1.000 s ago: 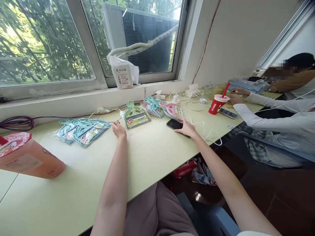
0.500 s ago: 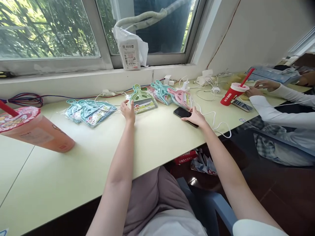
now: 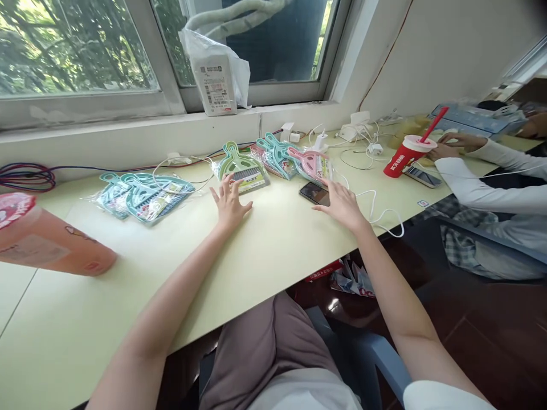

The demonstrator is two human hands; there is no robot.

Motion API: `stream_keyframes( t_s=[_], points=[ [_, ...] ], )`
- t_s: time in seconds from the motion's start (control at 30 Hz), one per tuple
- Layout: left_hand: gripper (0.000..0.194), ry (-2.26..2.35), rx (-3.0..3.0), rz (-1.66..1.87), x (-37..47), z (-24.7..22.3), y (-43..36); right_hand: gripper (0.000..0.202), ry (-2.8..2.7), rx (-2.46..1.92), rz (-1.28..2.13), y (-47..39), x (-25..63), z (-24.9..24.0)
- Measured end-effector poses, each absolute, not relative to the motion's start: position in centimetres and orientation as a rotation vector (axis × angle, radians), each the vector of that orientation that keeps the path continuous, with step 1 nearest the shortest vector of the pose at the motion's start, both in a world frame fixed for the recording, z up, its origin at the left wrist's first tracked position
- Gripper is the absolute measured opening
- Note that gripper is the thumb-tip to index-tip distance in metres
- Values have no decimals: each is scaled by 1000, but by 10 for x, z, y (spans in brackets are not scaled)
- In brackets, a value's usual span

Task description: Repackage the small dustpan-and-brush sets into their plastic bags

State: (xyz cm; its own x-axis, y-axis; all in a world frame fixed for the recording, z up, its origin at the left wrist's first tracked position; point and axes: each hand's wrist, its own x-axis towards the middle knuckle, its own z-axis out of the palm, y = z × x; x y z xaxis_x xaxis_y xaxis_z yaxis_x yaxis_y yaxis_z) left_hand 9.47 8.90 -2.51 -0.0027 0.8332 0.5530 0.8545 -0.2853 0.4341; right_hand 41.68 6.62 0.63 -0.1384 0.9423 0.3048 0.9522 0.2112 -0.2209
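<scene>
My left hand (image 3: 231, 204) rests with fingers spread at the front edge of the green dustpan-and-brush set (image 3: 245, 172), holding nothing. My right hand (image 3: 342, 206) lies over the right part of a black phone (image 3: 314, 193), its fingers stretched out. Behind the phone is a pink set (image 3: 314, 164), overlapping a teal set (image 3: 280, 156). More teal sets (image 3: 156, 196) in clear wrapping lie left of my left hand.
At the left stands a large orange drink cup (image 3: 55, 239). A red cup (image 3: 405, 156) with a straw and another phone (image 3: 423, 176) are near a person's hands at the right. White cables (image 3: 376, 213) trail over the table (image 3: 265, 250). A bagged box (image 3: 216, 85) stands on the sill.
My left hand has opened out, its thumb now away from the green set. My right hand's fingers have straightened over the phone. The camera view has shifted slightly.
</scene>
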Motion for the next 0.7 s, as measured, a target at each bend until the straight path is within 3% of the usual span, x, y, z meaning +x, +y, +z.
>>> stream_keyframes(
  t_s=[0.13, 0.3, 0.5, 0.7],
  points=[
    [39, -2048, -2092, -1215, 75, -28, 102, 43, -2328, -1507, 57, 51, 365, 11],
    [6, -2160, -2019, -1521, 63, -30, 127, 40, -2463, -1313, 162, 85, 293, -4],
    [15, -2294, -1855, -1702, 55, -30, 142, 44, -2479, -1163, 133, 142, 246, -18],
    [14, -2303, -1823, -1707, 58, -29, 141, 42, -2482, -997, 110, 142, 232, -24]
  ],
)
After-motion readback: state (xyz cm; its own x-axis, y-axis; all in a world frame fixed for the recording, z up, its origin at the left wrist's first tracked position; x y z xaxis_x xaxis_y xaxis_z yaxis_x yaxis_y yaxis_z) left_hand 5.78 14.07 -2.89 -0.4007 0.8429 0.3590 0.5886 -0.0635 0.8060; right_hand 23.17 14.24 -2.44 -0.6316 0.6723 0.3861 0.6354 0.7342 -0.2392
